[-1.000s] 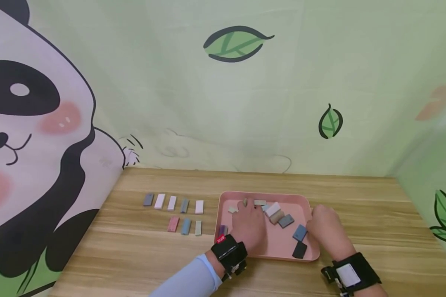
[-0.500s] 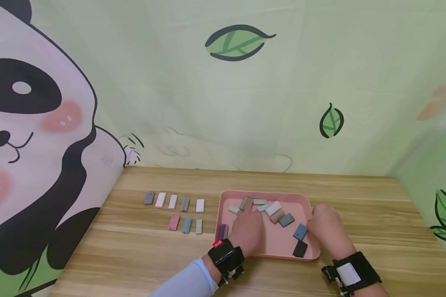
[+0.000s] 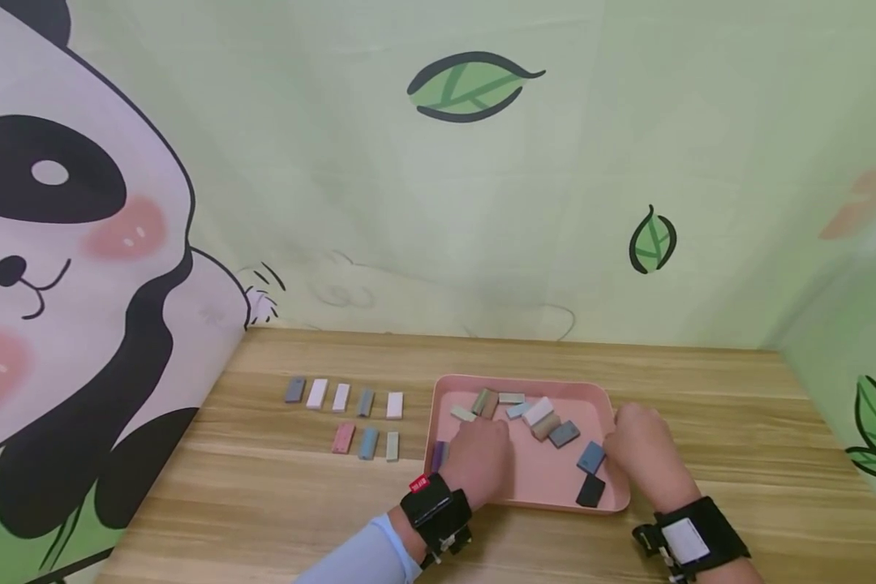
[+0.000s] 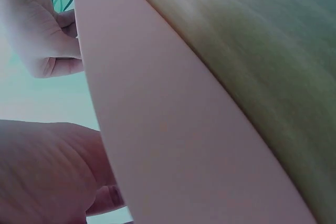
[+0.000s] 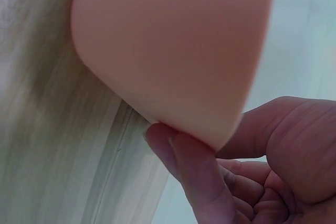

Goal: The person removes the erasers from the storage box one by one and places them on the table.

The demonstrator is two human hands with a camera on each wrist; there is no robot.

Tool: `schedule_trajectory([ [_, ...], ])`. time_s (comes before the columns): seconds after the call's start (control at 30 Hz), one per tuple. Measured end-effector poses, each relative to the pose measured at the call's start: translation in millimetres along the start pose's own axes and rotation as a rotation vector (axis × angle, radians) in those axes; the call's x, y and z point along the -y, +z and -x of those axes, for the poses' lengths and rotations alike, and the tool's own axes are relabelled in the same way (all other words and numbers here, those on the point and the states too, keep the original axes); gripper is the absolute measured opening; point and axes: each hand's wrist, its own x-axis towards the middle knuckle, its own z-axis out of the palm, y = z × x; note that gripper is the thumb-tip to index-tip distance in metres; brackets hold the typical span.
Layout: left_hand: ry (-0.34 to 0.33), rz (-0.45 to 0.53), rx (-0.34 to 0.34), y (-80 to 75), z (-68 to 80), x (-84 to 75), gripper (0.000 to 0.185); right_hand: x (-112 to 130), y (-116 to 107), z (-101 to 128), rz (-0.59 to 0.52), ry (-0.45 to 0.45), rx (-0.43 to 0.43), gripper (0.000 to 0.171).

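Observation:
A pink tray (image 3: 547, 487) lies on the wooden table, with small rectangular blocks of several colours inside. My left hand (image 3: 476, 459) is over the tray's left half, just below a green block (image 3: 479, 401) and a brown block (image 3: 489, 405). Its fingertips are hidden, and I cannot tell whether they hold anything. A purple block (image 3: 438, 456) sits by the tray's left wall, partly behind this hand. At the right side my right hand (image 3: 641, 442) pinches the tray's wall (image 5: 184, 66) between thumb and fingers, close to a blue block (image 3: 591, 457) and a black block (image 3: 590, 490).
Left of the tray, several small blocks lie in two rows on the table (image 3: 226, 503), among them a white block (image 3: 317, 394) and a pink block (image 3: 343, 438). Behind the table hangs a pale green cloth (image 3: 336, 162) printed with a panda and leaves.
My left hand has drawn back toward me from the far-left blocks, its outstretched finger no longer showing. The green and brown blocks are uncovered. My right hand stays at the tray's edge.

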Motion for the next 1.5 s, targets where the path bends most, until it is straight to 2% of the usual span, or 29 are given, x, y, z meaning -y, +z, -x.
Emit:
schedule_trajectory([
  [0.23,-0.016,0.01,0.034,-2.0,0.9,3.3,0.005,0,-1,0,0.005,-0.002,0.0,0.013],
  [0.33,-0.013,0.012,0.018,-2.9,3.5,7.2,0.005,0,-1,1,0.002,-0.001,0.006,0.013],
  [0.5,-0.033,0.117,-0.047,-9.7,6.8,16.4,0.011,0,-1,0,-0.001,-0.001,0.009,0.013],
  [0.67,-0.082,0.256,-0.102,-24.7,11.0,31.3,0.011,0,0,-1,0.009,-0.009,-0.001,0.013],
  [0.73,-0.126,0.326,-0.102,-32.8,14.3,38.3,0.013,0,0,-1,0.011,-0.011,-0.001,0.013],
  [0.93,-0.25,0.41,-0.146,-53.7,22.8,63.3,0.008,0,0,-1,0.015,-0.009,0.006,0.012],
  [1.13,-0.326,0.4,-0.208,-66.0,29.2,91.4,0.007,0,-2,0,0.018,-0.001,0.015,0.012],
  [1.37,-0.372,0.374,-0.296,-67.2,37.1,127.7,0.008,0,-3,3,-0.003,0.008,0.011,0.012],
  [1.5,-0.42,0.385,-0.31,-68.6,44.9,149.9,0.013,1,-2,1,-0.018,-0.001,-0.004,0.011],
])
